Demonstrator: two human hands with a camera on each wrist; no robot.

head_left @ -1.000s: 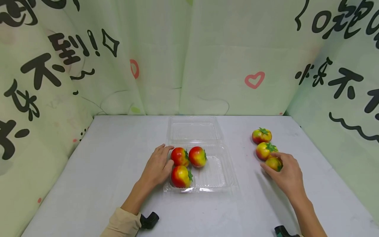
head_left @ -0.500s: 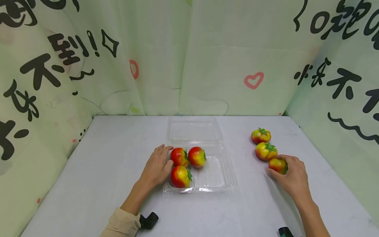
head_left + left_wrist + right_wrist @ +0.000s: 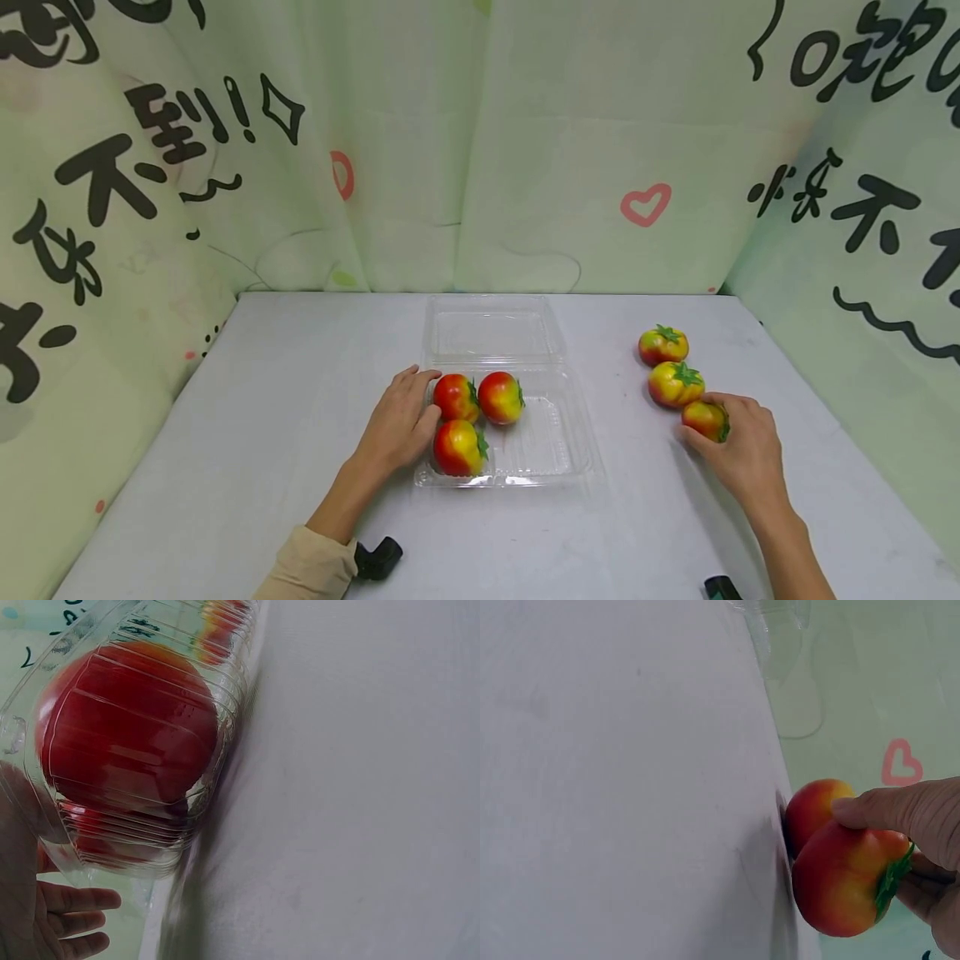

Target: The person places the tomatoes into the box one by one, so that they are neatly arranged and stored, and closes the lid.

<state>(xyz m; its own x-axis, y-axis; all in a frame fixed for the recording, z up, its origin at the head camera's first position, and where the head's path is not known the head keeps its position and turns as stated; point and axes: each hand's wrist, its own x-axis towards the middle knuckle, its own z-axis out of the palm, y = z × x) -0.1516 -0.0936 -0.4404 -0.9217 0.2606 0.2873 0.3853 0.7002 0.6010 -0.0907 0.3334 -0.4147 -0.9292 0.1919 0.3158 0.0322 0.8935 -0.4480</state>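
In the head view my left hand (image 3: 402,421) rests at the left rim of an open clear plastic clamshell box (image 3: 540,433). The left wrist view shows several of its fingers (image 3: 82,898) straight beside the box wall. Three red-yellow tomatoes with green leafy tops sit in the box: a back-left one (image 3: 454,397), a back-middle one (image 3: 501,397) and a front-left one (image 3: 460,447). At the right, my right hand (image 3: 742,446) pinches another tomato (image 3: 703,421) between thumb and fingers. Its leafy top (image 3: 894,883) faces the palm in the right wrist view.
Two more tomatoes lie beyond my right hand, a nearer one (image 3: 676,384) and a farther one (image 3: 663,344). The box lid (image 3: 491,327) lies folded back on the white table (image 3: 300,400). A printed curtain (image 3: 540,167) encloses the back and sides.
My right hand has shifted slightly right with the tomato, which has turned and shows more of its red-yellow side. My left hand and the box stay put.
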